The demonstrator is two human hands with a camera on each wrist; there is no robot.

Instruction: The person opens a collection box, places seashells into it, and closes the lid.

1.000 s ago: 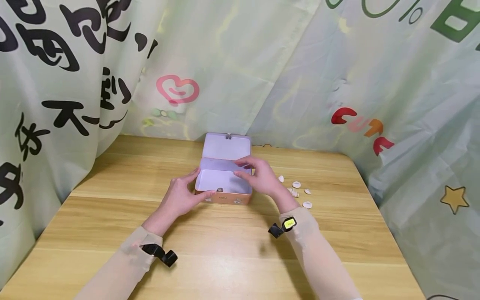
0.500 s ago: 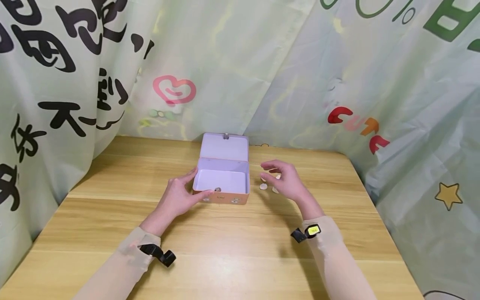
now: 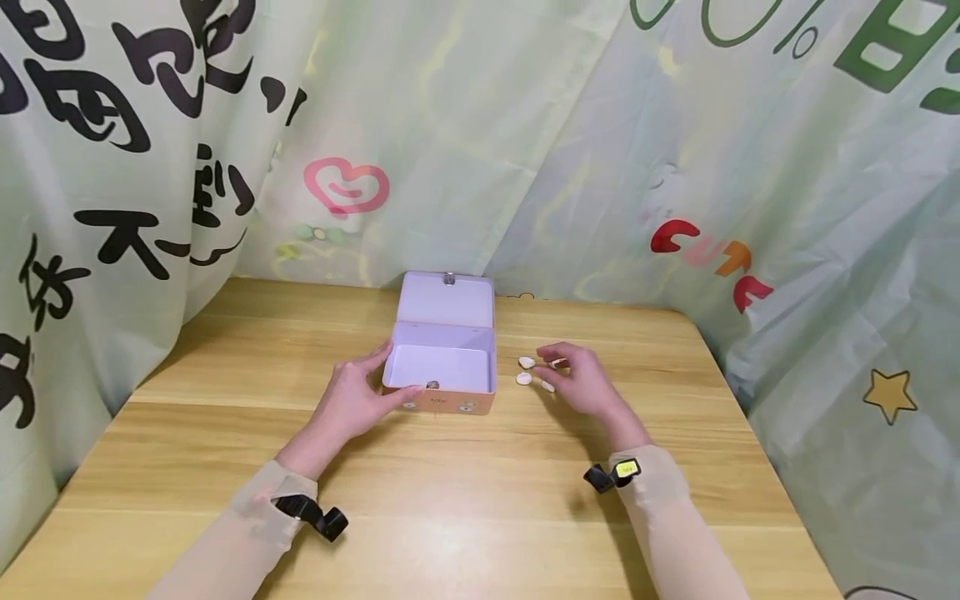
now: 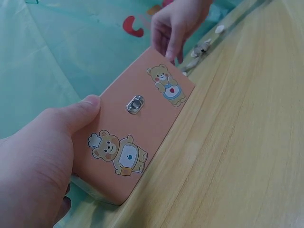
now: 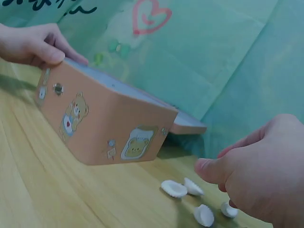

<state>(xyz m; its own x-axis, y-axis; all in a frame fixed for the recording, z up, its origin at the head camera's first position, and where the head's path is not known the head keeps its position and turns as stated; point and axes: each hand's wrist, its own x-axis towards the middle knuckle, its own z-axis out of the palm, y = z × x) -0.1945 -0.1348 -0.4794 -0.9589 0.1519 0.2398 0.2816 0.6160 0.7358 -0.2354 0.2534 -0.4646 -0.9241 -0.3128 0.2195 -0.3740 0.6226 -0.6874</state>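
An orange tin box (image 3: pixel 450 403) with bear pictures and a lilac inside stands on the table, its hinged lid (image 3: pixel 446 300) raised at the back. My left hand (image 3: pixel 352 400) holds the box at its left end, the thumb pressing on the front near the top edge, as the left wrist view also shows. Beside the box, to the right, my right hand (image 3: pixel 588 383) reaches down over several white seashells (image 3: pixel 527 362), thumb and forefinger curved with a gap between their tips. A shell (image 5: pixel 229 209) lies partly hidden by this hand in the right wrist view.
The wooden table (image 3: pixel 450 517) reaches back to a printed curtain (image 3: pixel 450 125) close behind the lid. More shells (image 4: pixel 202 47) lie beyond the right hand in the left wrist view. Both wrists wear straps with cameras.
My right hand has left the box opening, moved right, and come down over the shells, its fingertips drawing closer together. My left hand has stayed on the box.
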